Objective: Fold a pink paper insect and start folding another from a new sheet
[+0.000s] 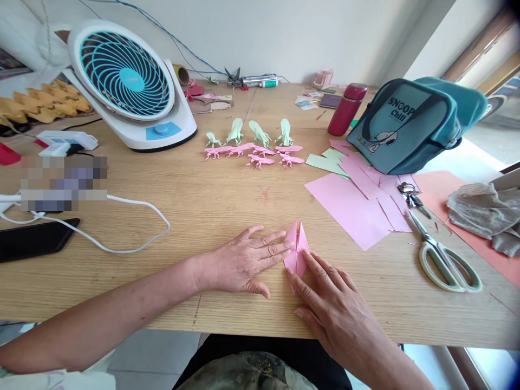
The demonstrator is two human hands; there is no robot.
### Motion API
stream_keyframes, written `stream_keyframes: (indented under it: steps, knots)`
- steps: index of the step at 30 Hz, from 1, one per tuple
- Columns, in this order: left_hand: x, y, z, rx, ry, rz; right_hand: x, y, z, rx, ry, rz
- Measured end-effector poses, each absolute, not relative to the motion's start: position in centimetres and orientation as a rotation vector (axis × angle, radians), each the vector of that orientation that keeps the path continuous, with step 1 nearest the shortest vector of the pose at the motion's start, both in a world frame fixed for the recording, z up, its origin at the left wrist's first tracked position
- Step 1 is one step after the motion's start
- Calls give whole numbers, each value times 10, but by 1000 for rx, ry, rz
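Note:
A pink folded paper (301,246), shaped like a narrow diamond with two upper points, lies flat on the wooden table near its front edge. The outstretched fingertips of my left hand (247,260) rest on its left side, thumb held apart. From the lower right, my right hand (335,295) touches the paper with its fingers extended, pressing it to the table. Neither hand grips around it. Beyond stand several pink folded paper insects (260,161) in rows, with pale green folded paper insects (259,134) behind them.
Pink paper sheets (353,208) and green strips (327,164) lie right of centre, near scissors (447,265) and keys (412,197). A teal bag (406,124) and red flask (345,111) stand behind. At left are a fan (132,81), white cable (162,214) and black phone-like slab (36,241).

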State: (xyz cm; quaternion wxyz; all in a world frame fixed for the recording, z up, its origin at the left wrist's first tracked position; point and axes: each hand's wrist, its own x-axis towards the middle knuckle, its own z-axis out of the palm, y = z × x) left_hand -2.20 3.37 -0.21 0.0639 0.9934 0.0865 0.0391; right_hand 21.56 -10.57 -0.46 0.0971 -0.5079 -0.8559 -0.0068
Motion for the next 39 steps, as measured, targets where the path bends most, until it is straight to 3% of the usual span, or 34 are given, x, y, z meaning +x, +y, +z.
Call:
stream_keyframes:
  steps: [39]
  knots:
    - [-6,16,1,2826,580,-21,215,-105,-5,-1514,-2521,0]
